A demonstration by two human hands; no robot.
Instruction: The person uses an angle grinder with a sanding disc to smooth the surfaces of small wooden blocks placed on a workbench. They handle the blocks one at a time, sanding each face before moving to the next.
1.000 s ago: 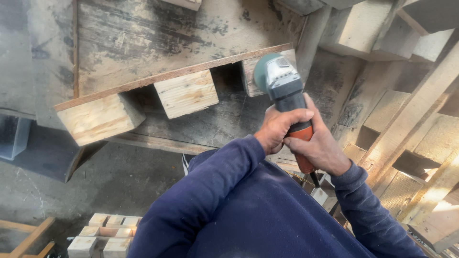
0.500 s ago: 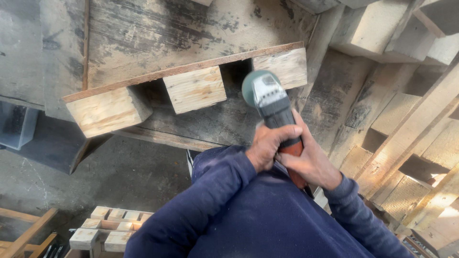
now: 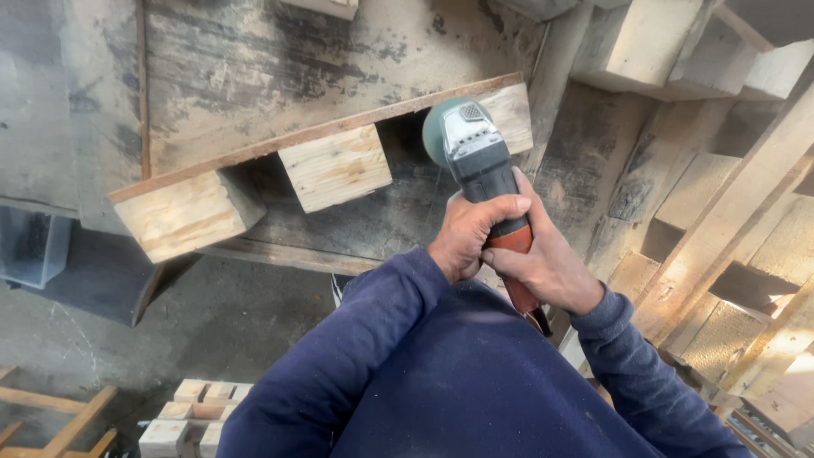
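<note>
Both my hands grip an angle grinder [image 3: 479,161] with a grey-black body and an orange-red handle. My left hand [image 3: 469,233] wraps the body from the left. My right hand [image 3: 543,267] holds the handle lower down. The grinder's green disc guard [image 3: 437,127] sits against the left side of the right-hand wooden block [image 3: 515,114] of a pallet [image 3: 280,68] standing on its side. Two more pale blocks [image 3: 335,167] [image 3: 182,214] stick out under the same thin plank [image 3: 280,144]. My dark blue sleeves fill the lower part of the view.
More pallets and wooden blocks [image 3: 721,220] lean close on the right. A small stack of cut wood blocks [image 3: 186,416] lies on the concrete floor [image 3: 212,322] at the bottom left, beside a wooden frame [image 3: 51,411]. A grey metal box [image 3: 34,246] stands at the left edge.
The grinder head has shifted from in front of the right-hand block to its left side. Both hands have kept their grip, and the view has drifted slightly.
</note>
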